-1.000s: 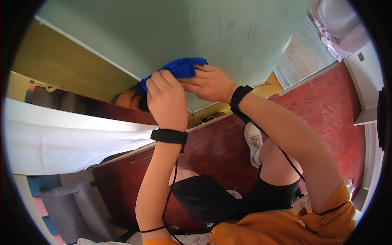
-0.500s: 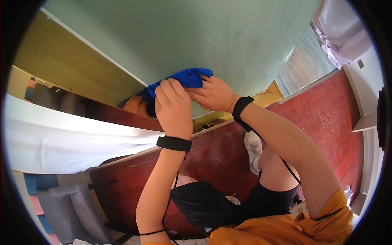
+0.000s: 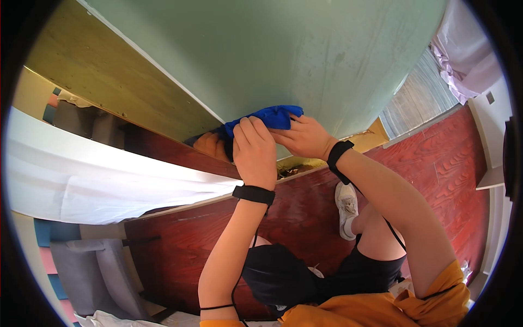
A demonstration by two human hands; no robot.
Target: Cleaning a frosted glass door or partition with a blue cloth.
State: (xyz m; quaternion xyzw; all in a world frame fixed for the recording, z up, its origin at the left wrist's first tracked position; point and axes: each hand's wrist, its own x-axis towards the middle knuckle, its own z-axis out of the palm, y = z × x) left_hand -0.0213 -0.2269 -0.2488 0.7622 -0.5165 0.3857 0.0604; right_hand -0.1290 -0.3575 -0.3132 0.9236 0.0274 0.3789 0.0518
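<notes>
Blue cloth (image 3: 277, 116) in the fingertip grip of left hand (image 3: 255, 151) and right hand (image 3: 306, 136).

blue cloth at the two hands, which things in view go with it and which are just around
In use: blue cloth; left hand and right hand, both on it; pale green panel behind it.

Just around: gray chair; white fabric at left; lilac fabric.

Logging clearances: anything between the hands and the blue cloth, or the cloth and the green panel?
Nothing visible. The left hand and right hand both grip the cloth directly. It sits by the panel's lower edge with no object seen between, though its far side is hidden.
</notes>
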